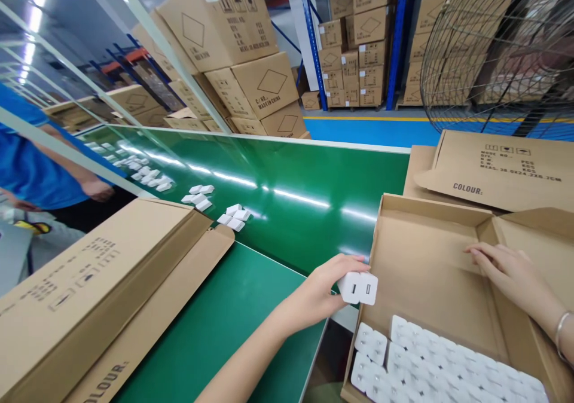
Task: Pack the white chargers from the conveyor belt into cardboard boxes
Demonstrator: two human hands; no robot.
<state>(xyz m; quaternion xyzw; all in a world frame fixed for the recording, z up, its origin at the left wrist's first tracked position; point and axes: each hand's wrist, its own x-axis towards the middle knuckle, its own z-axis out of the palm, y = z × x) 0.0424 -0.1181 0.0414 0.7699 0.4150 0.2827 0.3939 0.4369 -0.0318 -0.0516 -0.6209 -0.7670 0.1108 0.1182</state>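
My left hand (320,286) grips two white USB chargers (359,288) side by side, their port faces turned toward me. They hang by the left wall of an open cardboard box (426,211). Rows of white chargers (448,361) fill the near part of that box, prongs up. Over the box's right side hovers my right hand (506,268), fingers loosely extended and holding nothing. A bracelet circles its wrist.
Small groups of white chargers (234,217) lie on the green conveyor belt (305,182). A closed carton (89,295) stands at left, another carton (506,164) behind the open box. A wire-guarded fan (497,56) is at right. A person in blue (49,158) works far left.
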